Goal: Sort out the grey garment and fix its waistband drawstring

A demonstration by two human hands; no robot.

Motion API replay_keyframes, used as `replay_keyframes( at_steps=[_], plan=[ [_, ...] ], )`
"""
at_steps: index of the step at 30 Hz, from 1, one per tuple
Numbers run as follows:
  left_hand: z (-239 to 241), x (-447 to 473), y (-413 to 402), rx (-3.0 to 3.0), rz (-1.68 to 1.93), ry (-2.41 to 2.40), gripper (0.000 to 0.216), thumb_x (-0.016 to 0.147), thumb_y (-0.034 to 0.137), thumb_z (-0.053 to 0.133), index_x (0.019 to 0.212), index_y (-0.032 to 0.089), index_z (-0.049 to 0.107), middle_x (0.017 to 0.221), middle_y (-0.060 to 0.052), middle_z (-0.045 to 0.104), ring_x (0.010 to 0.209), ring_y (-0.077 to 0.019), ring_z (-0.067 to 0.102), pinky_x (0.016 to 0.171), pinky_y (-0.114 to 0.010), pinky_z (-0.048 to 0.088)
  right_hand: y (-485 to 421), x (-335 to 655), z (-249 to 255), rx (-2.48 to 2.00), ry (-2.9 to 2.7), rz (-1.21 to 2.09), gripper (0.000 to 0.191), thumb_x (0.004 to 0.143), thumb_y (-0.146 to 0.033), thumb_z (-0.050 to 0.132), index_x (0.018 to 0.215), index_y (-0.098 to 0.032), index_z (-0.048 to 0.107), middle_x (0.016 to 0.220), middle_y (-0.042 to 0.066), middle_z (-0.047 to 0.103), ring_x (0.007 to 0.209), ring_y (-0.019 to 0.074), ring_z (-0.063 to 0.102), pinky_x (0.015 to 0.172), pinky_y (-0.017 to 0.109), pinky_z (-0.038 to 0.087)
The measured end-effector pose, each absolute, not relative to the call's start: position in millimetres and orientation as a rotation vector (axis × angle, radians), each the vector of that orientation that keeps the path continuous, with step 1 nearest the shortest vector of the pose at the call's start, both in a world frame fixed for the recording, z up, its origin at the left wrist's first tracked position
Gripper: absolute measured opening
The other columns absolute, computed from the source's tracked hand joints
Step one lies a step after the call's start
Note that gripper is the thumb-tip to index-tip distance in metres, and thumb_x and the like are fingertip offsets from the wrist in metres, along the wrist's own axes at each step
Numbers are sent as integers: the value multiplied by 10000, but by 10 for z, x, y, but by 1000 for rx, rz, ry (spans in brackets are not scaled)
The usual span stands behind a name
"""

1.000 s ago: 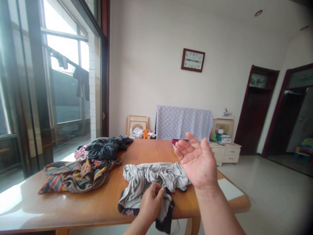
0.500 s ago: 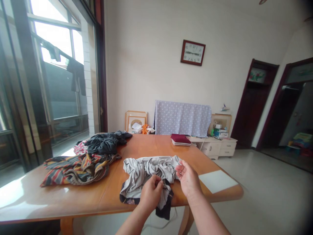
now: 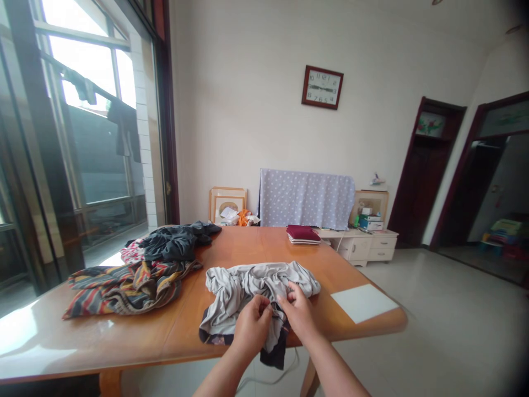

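A crumpled light grey garment point(image 3: 231, 295) with black, partly patterned cloth at its lower side lies near the table's front edge. A black part point(image 3: 273, 355) of it hangs over that edge. Thumb and fingers pinched together, my left hand point(image 3: 253, 324) grips the cloth at the front middle. My right hand point(image 3: 300, 313) is just to its right, over the grey folds, with thumb and bent fingers a little apart. Whether its fingertips touch the cloth is hard to make out.
Striped clothing point(image 3: 132, 289) and dark clothes point(image 3: 176, 242) lie on the left of the wooden table point(image 3: 243, 242). Maroon folded cloth point(image 3: 303, 232) sits at the far edge, a pale flat sheet point(image 3: 363, 303) at the right corner. White drawers point(image 3: 382, 247) stand behind.
My right hand has moved left and in, from the garment's right end to close beside my left hand. The left hand keeps its pinch. The view has shifted slightly.
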State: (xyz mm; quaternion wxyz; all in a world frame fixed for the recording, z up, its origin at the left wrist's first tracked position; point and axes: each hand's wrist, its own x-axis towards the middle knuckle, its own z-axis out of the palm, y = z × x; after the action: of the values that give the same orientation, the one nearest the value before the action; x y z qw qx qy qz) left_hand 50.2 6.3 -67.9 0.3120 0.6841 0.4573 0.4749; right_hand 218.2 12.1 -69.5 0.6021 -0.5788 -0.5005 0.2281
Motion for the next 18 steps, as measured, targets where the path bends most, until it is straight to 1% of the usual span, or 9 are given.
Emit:
replay_keyframes(
  at_steps=[1, 3, 5, 6, 8, 11, 13, 15, 18],
  plan=[
    [-680, 501, 64, 1803, 1258, 1200, 159, 888, 337, 550, 937, 217, 642, 822, -5, 693, 775, -186, 625, 696, -265, 401, 119, 2180, -702, -1381, -1242, 475, 561, 680, -431, 754, 1192, -213, 688, 879, 43, 702, 814, 241, 650, 740, 338, 500],
    [-685, 498, 68, 1784, 1267, 1185, 150, 879, 325, 557, 936, 217, 644, 830, -8, 693, 786, -188, 624, 711, -268, 410, 115, 2179, -698, -1447, -1363, 374, 423, 701, -415, 726, 1083, -231, 729, 905, 52, 695, 860, 248, 640, 778, 342, 484],
    [-691, 495, 71, 1736, 1287, 1153, 153, 867, 330, 575, 934, 212, 646, 835, -13, 690, 796, -190, 621, 721, -269, 421, 120, 2182, -683, -1462, -1398, 380, 267, 757, -415, 665, 939, -234, 738, 855, 44, 690, 821, 233, 631, 753, 332, 470],
    [-692, 493, 73, 1696, 1303, 1128, 162, 859, 340, 588, 934, 208, 646, 838, -16, 689, 798, -190, 620, 723, -268, 427, 128, 2189, -676, -1438, -1365, 431, 235, 784, -419, 634, 893, -231, 724, 815, 34, 686, 777, 217, 623, 716, 319, 465],
    [-688, 485, 75, 1587, 1346, 1062, 201, 846, 372, 613, 944, 200, 645, 843, -20, 686, 783, -183, 613, 714, -265, 437, 156, 2219, -669, -1335, -1171, 578, 233, 812, -432, 600, 880, -226, 684, 726, 4, 665, 659, 176, 587, 608, 280, 439],
    [-665, 464, 78, 1415, 1424, 984, 269, 830, 415, 636, 981, 192, 635, 861, -25, 683, 779, -174, 609, 713, -264, 451, 212, 2322, -678, -1120, -684, 748, 226, 785, -419, 626, 903, -227, 607, 597, -55, 586, 464, 106, 460, 450, 218, 337],
    [-644, 442, 79, 1343, 1479, 967, 278, 816, 411, 645, 983, 188, 628, 878, -32, 680, 829, -183, 623, 743, -271, 461, 243, 2417, -694, -1003, -441, 799, 206, 763, -383, 631, 873, -226, 556, 585, -65, 576, 412, 79, 414, 410, 196, 302],
    [-621, 417, 80, 1301, 1514, 975, 268, 803, 397, 645, 966, 186, 623, 878, -34, 673, 860, -191, 629, 758, -275, 467, 260, 2505, -712, -939, -342, 824, 184, 764, -367, 598, 852, -221, 531, 643, -33, 623, 438, 82, 475, 422, 194, 355],
    [-595, 385, 82, 1278, 1512, 1017, 282, 802, 406, 633, 974, 184, 618, 871, -32, 667, 837, -188, 625, 743, -277, 473, 257, 2591, -743, -908, -337, 840, 196, 784, -394, 541, 867, -217, 541, 745, 29, 678, 589, 136, 634, 518, 237, 491]
  ],
)
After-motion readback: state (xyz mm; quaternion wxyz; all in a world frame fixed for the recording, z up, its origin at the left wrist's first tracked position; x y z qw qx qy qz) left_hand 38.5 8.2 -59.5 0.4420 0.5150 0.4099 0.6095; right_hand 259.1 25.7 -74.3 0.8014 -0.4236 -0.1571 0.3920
